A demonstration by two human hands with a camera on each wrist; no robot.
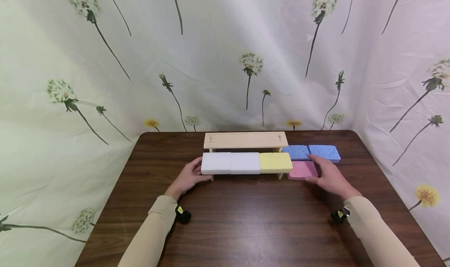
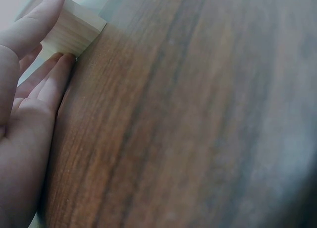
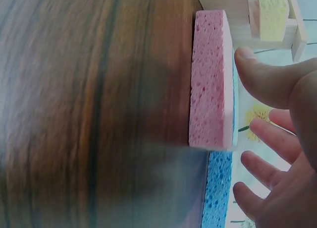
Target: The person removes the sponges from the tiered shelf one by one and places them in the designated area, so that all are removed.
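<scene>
A two-level wooden rack (image 1: pixel 246 140) stands at the back middle of the table. Along its front level lie two white sponges (image 1: pixel 230 164) and a yellow sponge (image 1: pixel 275 163), side by side. My left hand (image 1: pixel 189 178) grips the rack's left end, thumb in front of the leg and fingers by its side; the left wrist view shows the fingertips against the wooden leg (image 2: pixel 74 32). To the right, my right hand (image 1: pixel 330 175) reaches over a pink sponge (image 1: pixel 302 170) with thumb and fingers spread. In the right wrist view its thumb tip is close to the pink sponge's upper face.
Two blue sponges (image 1: pixel 324 153) lie in a row behind the pink one, right of the rack. The dark wood table (image 1: pixel 246 220) ends at a flower-printed cloth (image 1: pixel 218 83) hung behind and on both sides.
</scene>
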